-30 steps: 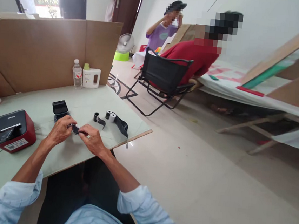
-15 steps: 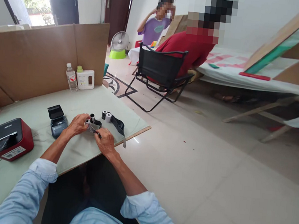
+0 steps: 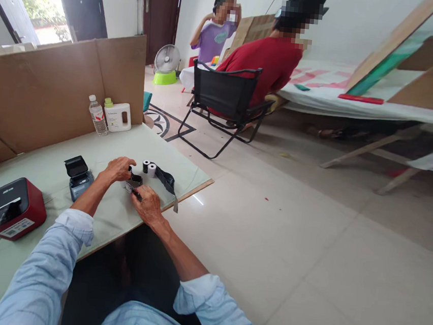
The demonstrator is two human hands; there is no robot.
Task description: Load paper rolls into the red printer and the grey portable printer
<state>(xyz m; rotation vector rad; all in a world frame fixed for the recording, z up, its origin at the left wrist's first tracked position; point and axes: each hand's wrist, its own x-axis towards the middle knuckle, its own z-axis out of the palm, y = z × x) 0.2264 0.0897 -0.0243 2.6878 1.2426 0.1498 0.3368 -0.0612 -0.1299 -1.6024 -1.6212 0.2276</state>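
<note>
My left hand [image 3: 119, 168] is over the table with its fingers closed at the top of a small black roll [image 3: 130, 170]. A loose dark strip [image 3: 135, 179] curls beside that roll, and a white roll [image 3: 123, 184] is partly hidden under the hand. My right hand [image 3: 148, 203] grips a small black-handled tool [image 3: 137, 194], seemingly scissors, with its tip by the strip. Just beyond, two small rolls stand upright, one black-sided [image 3: 146, 166] and one white [image 3: 152, 170]. A black strip [image 3: 166, 179] trails from them to the table edge.
Left of my hands are a label printer [image 3: 80, 180] with its lid up and a red-and-black printer [image 3: 15, 209]. A water bottle [image 3: 98, 116] and a white jug [image 3: 119, 117] stand by the cardboard screen [image 3: 63, 86]. A person in red [image 3: 264, 65] sits in a folding chair [image 3: 225, 89].
My left hand has shifted from the white roll to the top of the black roll. My right hand stays low beside the strip with the tool. The whole view has shifted slightly.
</note>
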